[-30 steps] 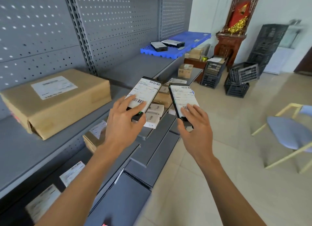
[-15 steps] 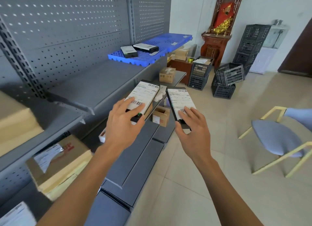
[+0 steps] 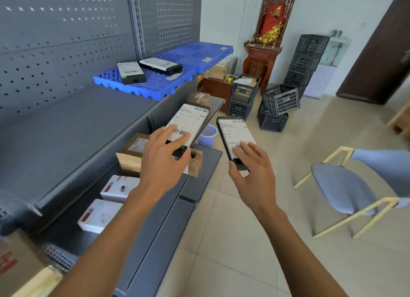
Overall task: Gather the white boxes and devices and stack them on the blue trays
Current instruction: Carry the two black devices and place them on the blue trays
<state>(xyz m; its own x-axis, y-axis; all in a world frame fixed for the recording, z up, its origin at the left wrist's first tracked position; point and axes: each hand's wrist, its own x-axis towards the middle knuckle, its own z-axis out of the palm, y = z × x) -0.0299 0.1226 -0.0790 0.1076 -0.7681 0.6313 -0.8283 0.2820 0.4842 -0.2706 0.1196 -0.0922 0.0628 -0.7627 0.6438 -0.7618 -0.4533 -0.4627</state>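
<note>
Devices in transit: your left hand (image 3: pixel 164 161) grips one labelled device (image 3: pixel 188 124), your right hand (image 3: pixel 253 170) pinches another (image 3: pixel 236 139). Blue trays (image 3: pixel 155 79), holding two units, now loom nearer than before; delivery is close.

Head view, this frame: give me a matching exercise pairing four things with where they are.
Things:
1. labelled box with green mark
2. second labelled box
3. two dark devices
4. small lilac bucket

Places:
A. on the blue tray
B. on the floor by the shelf end
C. in the left hand
D. in the right hand

Pairs: 1-C, 2-D, 3-A, 4-B
</note>
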